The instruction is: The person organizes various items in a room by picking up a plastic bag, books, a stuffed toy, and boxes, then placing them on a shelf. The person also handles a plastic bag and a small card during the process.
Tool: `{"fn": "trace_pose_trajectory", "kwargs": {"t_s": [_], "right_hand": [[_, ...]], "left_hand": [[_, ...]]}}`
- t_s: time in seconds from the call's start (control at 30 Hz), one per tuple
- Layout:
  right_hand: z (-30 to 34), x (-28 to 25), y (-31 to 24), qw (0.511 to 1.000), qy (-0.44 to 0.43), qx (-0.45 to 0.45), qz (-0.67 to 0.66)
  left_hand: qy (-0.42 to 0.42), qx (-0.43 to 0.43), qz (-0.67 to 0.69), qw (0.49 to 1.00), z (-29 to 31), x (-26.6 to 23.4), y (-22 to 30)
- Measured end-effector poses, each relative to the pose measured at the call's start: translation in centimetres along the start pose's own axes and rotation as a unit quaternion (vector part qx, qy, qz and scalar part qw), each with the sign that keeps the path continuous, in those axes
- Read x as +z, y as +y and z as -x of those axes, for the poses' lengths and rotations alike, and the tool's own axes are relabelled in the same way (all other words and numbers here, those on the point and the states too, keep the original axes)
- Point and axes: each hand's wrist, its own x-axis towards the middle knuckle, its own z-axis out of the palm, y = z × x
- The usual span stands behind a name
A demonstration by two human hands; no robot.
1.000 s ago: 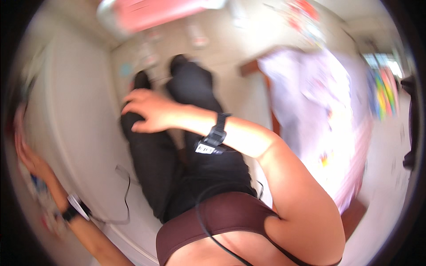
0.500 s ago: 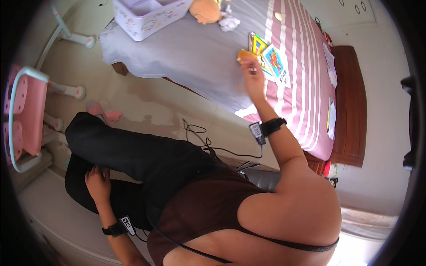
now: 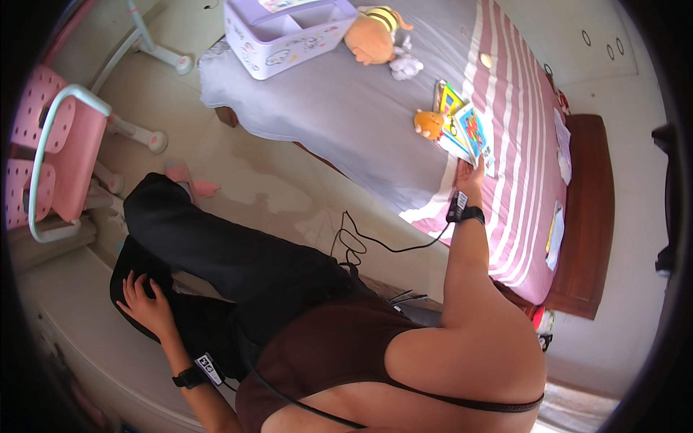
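My right hand (image 3: 471,175) is at the lower edge of a picture book (image 3: 473,133) with a blue illustrated cover, palm partly turned up. Its thumb lies along the book's corner and the fingers close on that edge, their tips partly hidden. Beneath this book lies a yellow and green book (image 3: 450,101). A small orange plush toy (image 3: 429,125) sits against the books' left side. Over on my black-trousered leg rests my left hand (image 3: 149,307), fingers spread and holding nothing.
On the bed (image 3: 325,108) stand a lilac divided storage box (image 3: 281,58), a larger orange plush toy (image 3: 369,40) and a grey plush toy (image 3: 406,65). Black cable (image 3: 390,250) trails from my right wrist across the gap. Pink-and-mint wheeled furniture (image 3: 76,159) stands at left.
My right hand has moved from the small orange toy to the picture book's lower edge. My left hand's fingers have spread wider. The whole view has shifted slightly.
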Motion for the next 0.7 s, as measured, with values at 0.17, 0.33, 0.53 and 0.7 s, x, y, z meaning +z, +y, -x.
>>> {"fn": "trace_pose_trajectory", "kwargs": {"t_s": [0.17,0.33,0.53,0.7], "right_hand": [[-2.1,1.8,-0.9,0.994,-0.015,0.045,0.100],[-3.4,5.0,0.7,0.998,0.000,-0.010,0.061],[-2.8,5.6,1.2,0.999,0.036,0.007,0.037],[-2.9,3.1,1.7,0.994,-0.046,-0.027,0.091]], "left_hand": [[0.018,-0.046,-0.047,0.998,0.9,0.1,-0.9],[0.025,-0.125,-0.055,0.990,1.6,0.1,-1.8],[0.046,-0.115,-0.050,0.991,1.8,0.3,-1.1],[0.006,-0.120,-0.065,0.991,1.3,-0.5,-0.3]]}}
